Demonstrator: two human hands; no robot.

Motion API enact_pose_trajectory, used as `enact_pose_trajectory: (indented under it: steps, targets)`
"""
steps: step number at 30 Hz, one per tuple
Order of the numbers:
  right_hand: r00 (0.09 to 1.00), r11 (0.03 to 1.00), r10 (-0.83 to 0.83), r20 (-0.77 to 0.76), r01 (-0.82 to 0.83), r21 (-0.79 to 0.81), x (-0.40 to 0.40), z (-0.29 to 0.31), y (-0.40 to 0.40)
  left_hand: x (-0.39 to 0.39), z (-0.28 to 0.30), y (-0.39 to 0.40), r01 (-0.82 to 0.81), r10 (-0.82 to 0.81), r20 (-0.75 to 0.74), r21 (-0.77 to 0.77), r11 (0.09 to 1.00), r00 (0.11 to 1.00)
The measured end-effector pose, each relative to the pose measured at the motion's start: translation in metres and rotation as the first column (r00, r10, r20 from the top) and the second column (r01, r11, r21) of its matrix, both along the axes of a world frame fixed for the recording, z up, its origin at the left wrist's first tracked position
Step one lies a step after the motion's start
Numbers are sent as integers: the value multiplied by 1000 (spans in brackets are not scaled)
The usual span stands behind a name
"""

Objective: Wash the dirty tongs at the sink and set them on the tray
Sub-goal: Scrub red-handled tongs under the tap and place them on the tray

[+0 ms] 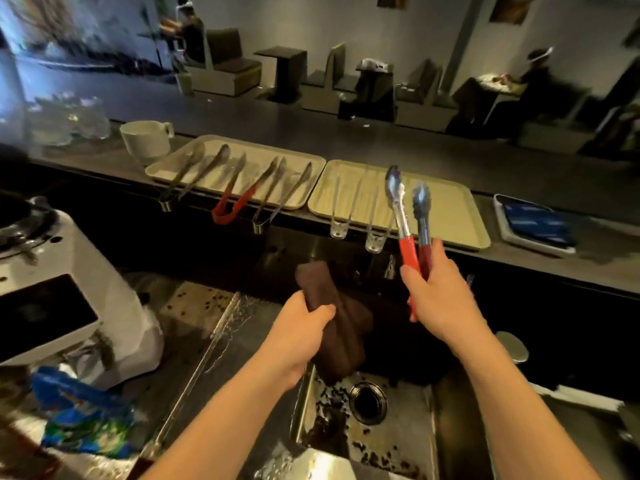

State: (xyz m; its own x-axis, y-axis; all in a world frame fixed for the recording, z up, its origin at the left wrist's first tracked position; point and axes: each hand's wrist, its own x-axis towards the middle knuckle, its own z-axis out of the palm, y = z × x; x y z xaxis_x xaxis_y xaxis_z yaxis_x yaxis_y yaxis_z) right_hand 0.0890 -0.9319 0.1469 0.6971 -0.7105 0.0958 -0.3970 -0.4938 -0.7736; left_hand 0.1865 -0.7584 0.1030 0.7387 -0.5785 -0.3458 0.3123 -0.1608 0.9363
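Right hand (438, 289) grasps red-handled tongs (405, 216), tips up, over the sink (426, 441). Left hand (301, 327) clutches brown cloth (343, 327). Right tray (450, 202) beyond on tabletop.

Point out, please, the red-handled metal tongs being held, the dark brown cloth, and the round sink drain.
Red-handled metal tongs (406, 244), head view, on the red grip above the right hand.
Dark brown cloth (348, 327), head view, on its hanging folded middle.
Round sink drain (368, 402), head view, on its dark opening.
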Motion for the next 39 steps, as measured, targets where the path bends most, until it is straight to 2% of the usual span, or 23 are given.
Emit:
enact_pose_trajectory:
  steps: [4,7,14,24,26,28,30,31,33,35,37,39]
  targets:
    - [963,973,-227,-145,218,-71,12,4,-45,-4,-3,-19,43,-42,-7,37,998,999]
    - [925,955,-296,-239,286,-75,26,6,-69,-3,-6,-30,61,-60,-33,36,997,998]
    - [867,943,-328,-375,326,-72,64,1,-99,9,-12,-45,59,-58,-68,22,998,996]
    - [786,903,-420,-454,312,-295,88,-1,-113,31,-13,-49,50,-48,-70,28,998,996]
    - [800,859,-458,-387,286,-425,85,3,-105,34,-13,-47,44,-43,-72,25,999,997]
    - [861,791,-448,-242,255,-556,81,6,-90,37,-12,-43,33,-32,-71,21,999,997]
    - [917,742,-378,-128,217,-634,80,5,-69,40,-13,-35,6,-4,-80,18,1000,997]
    - [942,750,-320,-98,189,-634,80,5,-59,42,-13,-31,-8,9,-84,17,1000,996]
    - [982,853,-163,-94,93,-513,83,1,-35,45,-16,-19,-46,47,-96,17,999,994]
    - [992,958,-4,-124,-32,-286,88,-5,-13,47,-18,-6,-93,94,-108,10,996,990]
    - [985,986,130,-116,-141,-94,96,-13,12,48,-21,12,-149,148,-109,8,989,983]
    - [970,966,239,-42,-233,111,105,-24,40,50,-26,34,-201,200,-110,-4,979,974]
